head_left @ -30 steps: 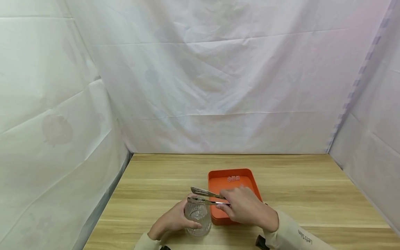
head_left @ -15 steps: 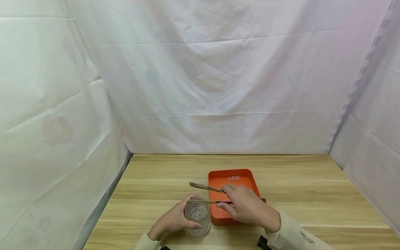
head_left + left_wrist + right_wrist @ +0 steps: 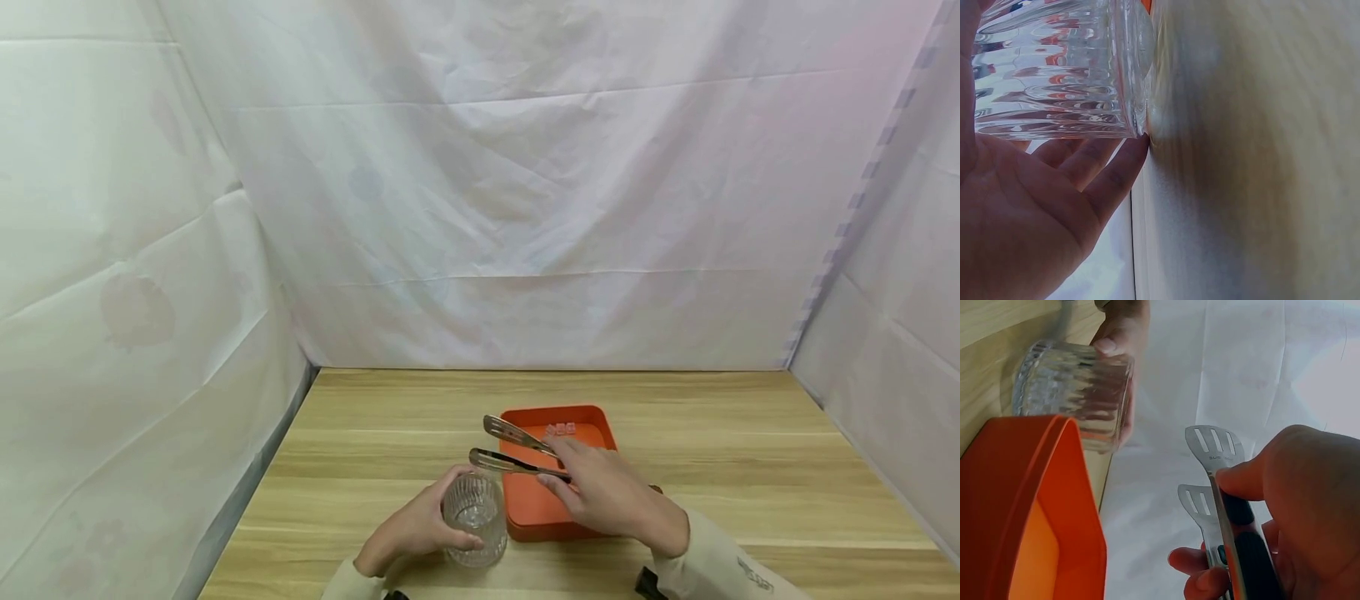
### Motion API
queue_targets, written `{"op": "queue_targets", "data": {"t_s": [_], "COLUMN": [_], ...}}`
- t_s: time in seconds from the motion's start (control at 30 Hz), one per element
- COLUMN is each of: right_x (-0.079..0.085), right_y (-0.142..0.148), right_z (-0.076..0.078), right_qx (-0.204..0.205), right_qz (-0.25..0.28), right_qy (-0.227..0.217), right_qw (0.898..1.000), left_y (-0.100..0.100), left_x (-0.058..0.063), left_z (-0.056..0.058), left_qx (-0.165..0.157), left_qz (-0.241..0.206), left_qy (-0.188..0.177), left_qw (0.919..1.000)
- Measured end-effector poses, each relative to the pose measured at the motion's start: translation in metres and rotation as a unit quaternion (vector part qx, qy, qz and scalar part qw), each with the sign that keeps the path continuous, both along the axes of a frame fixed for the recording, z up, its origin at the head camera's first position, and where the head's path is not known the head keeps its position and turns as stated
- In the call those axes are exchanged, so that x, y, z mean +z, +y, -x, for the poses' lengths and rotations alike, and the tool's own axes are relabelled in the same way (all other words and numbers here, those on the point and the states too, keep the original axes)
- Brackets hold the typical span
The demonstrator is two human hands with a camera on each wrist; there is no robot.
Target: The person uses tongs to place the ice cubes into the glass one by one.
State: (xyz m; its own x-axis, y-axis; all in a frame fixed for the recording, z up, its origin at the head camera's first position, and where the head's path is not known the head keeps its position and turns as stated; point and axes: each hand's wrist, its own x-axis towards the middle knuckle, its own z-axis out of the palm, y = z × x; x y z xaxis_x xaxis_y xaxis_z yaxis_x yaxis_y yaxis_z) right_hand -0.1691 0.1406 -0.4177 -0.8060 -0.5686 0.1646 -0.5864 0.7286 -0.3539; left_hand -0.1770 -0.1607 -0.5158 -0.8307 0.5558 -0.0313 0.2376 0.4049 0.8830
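Observation:
A clear ribbed glass stands on the table, and my left hand holds it with thumb and fingers around its side. In the left wrist view the glass base meets the wood. My right hand grips metal tongs with slotted ends and dark handle grips. The tongs' arms are spread, with nothing between their slotted ends in the right wrist view. They hang over the left part of an orange tray, to the right of the glass. Several small clear cubes lie near the tray's far side.
The tray's near left wall stands close beside the glass. Wood-grain tabletop extends around both. White cloth hangs behind the table and along its sides.
My right hand has drawn the tongs from above the glass rightward and slightly away, over the tray. The tongs' arms spread wider, then narrowed somewhat. My left hand and the glass stayed put.

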Motion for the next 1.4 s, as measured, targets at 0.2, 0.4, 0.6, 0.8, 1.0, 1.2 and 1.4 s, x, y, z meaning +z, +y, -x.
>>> {"op": "queue_targets", "data": {"t_s": [0.2,0.4,0.6,0.8,1.0,1.2,1.4], "right_x": [-0.01,-0.015,-0.016,-0.019,-0.019,-0.02,-0.021], "right_y": [0.014,0.03,0.048,0.063,0.073,0.075,0.071], "right_z": [0.006,0.016,0.027,0.039,0.05,0.06,0.064], "right_qx": [-0.013,-0.054,-0.099,-0.095,-0.086,-0.104,-0.113], "right_qz": [0.015,0.017,-0.007,-0.033,-0.088,-0.141,-0.183], "right_qy": [0.006,-0.019,-0.027,0.013,0.081,0.076,0.072], "right_qw": [1.0,0.998,0.995,0.995,0.989,0.982,0.974], "left_y": [0.0,0.0,0.0,0.0,0.001,0.0,0.0], "left_x": [-0.001,-0.002,-0.001,-0.001,0.001,0.001,0.001], "left_z": [-0.001,-0.001,-0.002,-0.003,-0.004,-0.002,-0.001], "left_qx": [-0.006,-0.011,-0.008,-0.005,-0.003,0.0,0.002], "left_qz": [-0.009,-0.022,-0.022,-0.018,-0.013,-0.005,0.001], "left_qy": [0.006,0.007,0.01,0.012,0.011,0.008,0.006], "left_qw": [0.9999,0.9997,0.9997,0.9997,0.9998,1.0,1.0]}}
